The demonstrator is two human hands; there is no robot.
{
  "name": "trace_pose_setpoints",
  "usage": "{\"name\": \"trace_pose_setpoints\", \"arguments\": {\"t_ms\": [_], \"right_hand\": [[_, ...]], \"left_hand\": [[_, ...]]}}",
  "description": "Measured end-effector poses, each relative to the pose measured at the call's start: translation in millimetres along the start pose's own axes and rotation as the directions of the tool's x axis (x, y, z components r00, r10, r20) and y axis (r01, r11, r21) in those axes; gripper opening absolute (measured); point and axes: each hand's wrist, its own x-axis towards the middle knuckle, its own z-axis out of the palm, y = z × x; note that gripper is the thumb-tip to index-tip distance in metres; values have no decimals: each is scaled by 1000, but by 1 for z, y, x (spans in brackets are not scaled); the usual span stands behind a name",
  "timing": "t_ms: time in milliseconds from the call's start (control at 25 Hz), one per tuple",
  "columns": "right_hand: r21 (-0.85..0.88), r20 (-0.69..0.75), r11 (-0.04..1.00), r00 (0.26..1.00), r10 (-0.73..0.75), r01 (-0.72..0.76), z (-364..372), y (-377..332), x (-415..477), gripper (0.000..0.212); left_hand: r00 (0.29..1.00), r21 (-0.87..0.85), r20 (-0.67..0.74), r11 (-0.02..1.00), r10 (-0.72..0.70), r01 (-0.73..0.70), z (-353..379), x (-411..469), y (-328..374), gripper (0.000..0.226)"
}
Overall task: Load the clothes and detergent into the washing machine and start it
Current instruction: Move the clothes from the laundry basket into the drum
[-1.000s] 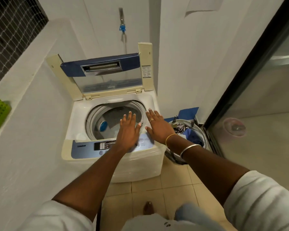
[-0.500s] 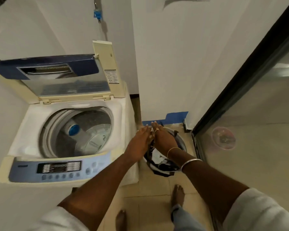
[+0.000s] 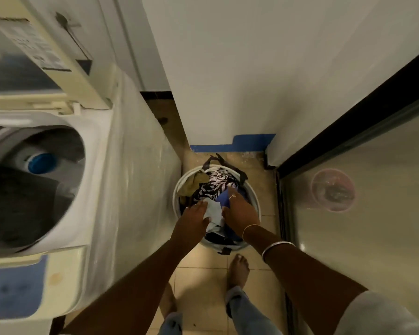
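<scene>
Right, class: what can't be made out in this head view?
All head view.
Drum: motion-blurred, cut by left edge; contents unclear.
Panel: blurred, labels unreadable.
Basket depths: hidden under clothes.
Left hand, right hand: fingertips among clothes, grip unclear.

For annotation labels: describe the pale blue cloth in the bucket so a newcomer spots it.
Right of the washing machine, a white bucket stands on the floor. Between the left hand and right hand lies the pale blue cloth. It is plain and light, unlike the black-and-white patterned cloth and olive cloth beyond it.
</scene>
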Motion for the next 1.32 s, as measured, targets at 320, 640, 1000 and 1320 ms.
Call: {"name": "trace_pose_setpoints", "arguments": {"t_ms": [320,640,1000,1320], "right_hand": [[2,126,968,960,250,-252,88,106,98,117],[81,18,954,957,289,-290,98,97,102,28],[461,-342,886,912,225,-45,6,-30,-26,21],[651,-593,605,805,27,459,-75,-226,-171,21]], "left_hand": [[940,-154,66,927,-336,342,105,96,-34,102],[937,-355,36,872,-347,337,112,97,-33,40],[840,-659,-8,635,-542,403,-20,6,58,28],[882,-888,-246,459,-403,-38,-217,-144,73,13]]}}
